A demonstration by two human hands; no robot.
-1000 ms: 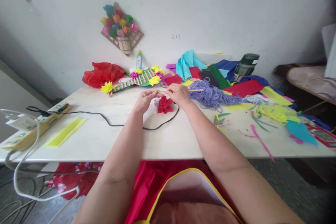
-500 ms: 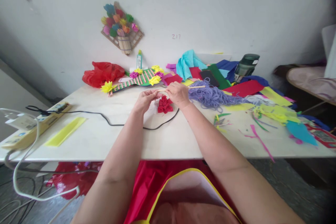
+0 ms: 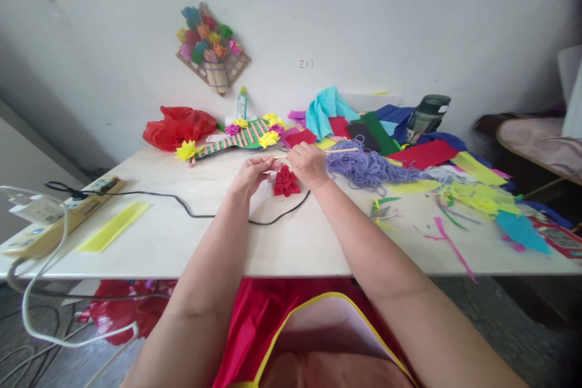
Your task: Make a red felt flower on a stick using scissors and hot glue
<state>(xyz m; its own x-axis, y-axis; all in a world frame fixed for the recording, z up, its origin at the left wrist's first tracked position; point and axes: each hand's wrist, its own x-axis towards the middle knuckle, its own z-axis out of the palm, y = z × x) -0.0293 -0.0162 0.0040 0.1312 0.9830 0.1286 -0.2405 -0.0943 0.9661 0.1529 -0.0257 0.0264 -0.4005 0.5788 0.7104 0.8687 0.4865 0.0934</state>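
Note:
Both my hands meet over the middle of the white table (image 3: 191, 242). My left hand (image 3: 252, 173) pinches the left end of a thin wooden stick (image 3: 341, 150). My right hand (image 3: 309, 165) is closed round the same stick, which juts out to the right over the purple yarn (image 3: 368, 167). Just below my hands a red felt flower (image 3: 285, 182) lies on the table beside a loop of black cable (image 3: 191, 213).
A power strip (image 3: 59, 218) and a yellow strip (image 3: 113, 227) lie at the left. Behind the hands are a red bag (image 3: 177, 126), a striped flower craft (image 3: 240, 136) and a glue bottle (image 3: 242, 103). Coloured felt sheets (image 3: 422, 153), scraps and a dark flask (image 3: 427, 114) fill the right.
My right hand has shifted slightly left along the stick, and the stick's free end has tilted up a little. The rest stays as it was.

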